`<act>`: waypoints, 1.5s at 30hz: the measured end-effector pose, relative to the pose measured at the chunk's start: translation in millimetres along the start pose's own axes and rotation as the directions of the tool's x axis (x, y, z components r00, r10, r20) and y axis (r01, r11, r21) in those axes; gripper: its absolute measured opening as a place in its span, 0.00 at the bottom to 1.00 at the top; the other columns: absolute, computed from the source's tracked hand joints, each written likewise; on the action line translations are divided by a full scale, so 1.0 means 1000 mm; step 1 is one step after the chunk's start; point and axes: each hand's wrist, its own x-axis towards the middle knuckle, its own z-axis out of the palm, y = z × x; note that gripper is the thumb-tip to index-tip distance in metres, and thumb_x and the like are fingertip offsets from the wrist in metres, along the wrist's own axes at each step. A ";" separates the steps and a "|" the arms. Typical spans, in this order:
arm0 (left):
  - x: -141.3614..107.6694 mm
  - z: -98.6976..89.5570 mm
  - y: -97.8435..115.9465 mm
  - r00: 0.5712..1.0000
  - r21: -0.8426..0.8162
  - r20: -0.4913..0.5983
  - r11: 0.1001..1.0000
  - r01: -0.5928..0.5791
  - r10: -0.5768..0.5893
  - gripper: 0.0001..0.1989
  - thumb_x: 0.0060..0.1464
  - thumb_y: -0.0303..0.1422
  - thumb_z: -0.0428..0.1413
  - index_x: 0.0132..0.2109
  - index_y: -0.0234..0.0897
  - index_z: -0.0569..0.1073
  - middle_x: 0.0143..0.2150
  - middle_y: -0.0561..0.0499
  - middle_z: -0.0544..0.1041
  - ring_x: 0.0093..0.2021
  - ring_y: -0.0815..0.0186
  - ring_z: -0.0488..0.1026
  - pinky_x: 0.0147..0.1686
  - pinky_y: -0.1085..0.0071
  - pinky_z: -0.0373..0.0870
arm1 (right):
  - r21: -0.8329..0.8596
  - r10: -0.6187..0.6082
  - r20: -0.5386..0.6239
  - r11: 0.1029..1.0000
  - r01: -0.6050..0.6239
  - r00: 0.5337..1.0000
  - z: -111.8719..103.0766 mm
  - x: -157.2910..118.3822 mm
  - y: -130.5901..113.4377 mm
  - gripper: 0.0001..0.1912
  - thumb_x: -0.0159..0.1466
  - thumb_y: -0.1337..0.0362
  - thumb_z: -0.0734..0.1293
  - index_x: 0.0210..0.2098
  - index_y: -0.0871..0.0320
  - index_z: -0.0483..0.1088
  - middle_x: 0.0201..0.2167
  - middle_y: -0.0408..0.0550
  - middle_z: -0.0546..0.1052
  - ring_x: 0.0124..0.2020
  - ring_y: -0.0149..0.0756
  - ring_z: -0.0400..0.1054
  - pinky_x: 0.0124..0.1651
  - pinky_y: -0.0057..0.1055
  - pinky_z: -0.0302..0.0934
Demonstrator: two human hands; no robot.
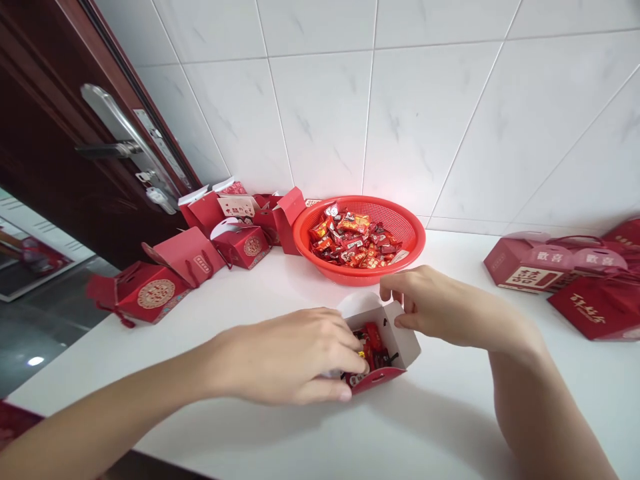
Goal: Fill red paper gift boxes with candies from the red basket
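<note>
A small red candy box (379,380) with a pale inside stands unfolded at the top on the white table, with red-wrapped candies (373,340) in it. My left hand (310,360) reaches over the box's left side, fingers stretched out and apart, their tips down among the candies. Part of the box's left wall is hidden behind it. At the far right corner, my right hand (425,303) pinches the box's upright flap between thumb and curled fingers. Just behind the box is a red plastic basket (410,230) heaped with wrapped candies (353,243).
Several red gift boxes (245,245) stand at the left back, one box (145,290) near the table's left edge. More closed boxes (530,263) sit at the right. A tiled wall (320,120) backs the table; a dark door (45,120) with a metal handle is at left.
</note>
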 end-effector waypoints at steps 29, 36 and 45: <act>-0.013 0.088 -0.030 0.762 -0.215 -0.568 0.950 0.227 -0.311 0.15 0.69 0.39 0.49 0.40 0.40 0.78 0.67 0.42 0.64 0.69 0.50 0.60 0.66 0.49 0.63 | 0.360 -0.044 -0.567 0.885 0.295 0.823 0.133 -0.038 -0.009 0.16 0.72 0.50 0.63 0.47 0.54 0.75 0.60 0.60 0.74 0.61 0.49 0.69 0.58 0.47 0.68; -0.011 0.096 -0.044 0.674 -0.566 -0.540 0.810 0.152 -0.504 0.32 0.61 0.41 0.59 0.68 0.42 0.60 0.69 0.39 0.65 0.67 0.51 0.66 0.65 0.52 0.67 | 0.398 0.042 -0.657 0.867 0.299 0.752 0.145 -0.031 -0.015 0.10 0.73 0.58 0.62 0.46 0.52 0.73 0.59 0.55 0.75 0.60 0.46 0.71 0.58 0.44 0.70; 0.008 0.084 -0.041 0.766 -0.685 -0.411 0.722 0.100 -0.495 0.12 0.61 0.40 0.55 0.45 0.39 0.77 0.55 0.43 0.77 0.57 0.55 0.75 0.54 0.59 0.76 | 0.435 0.141 -0.712 0.858 0.274 0.688 0.147 -0.028 -0.009 0.13 0.73 0.58 0.61 0.54 0.53 0.67 0.55 0.56 0.76 0.59 0.44 0.71 0.59 0.44 0.69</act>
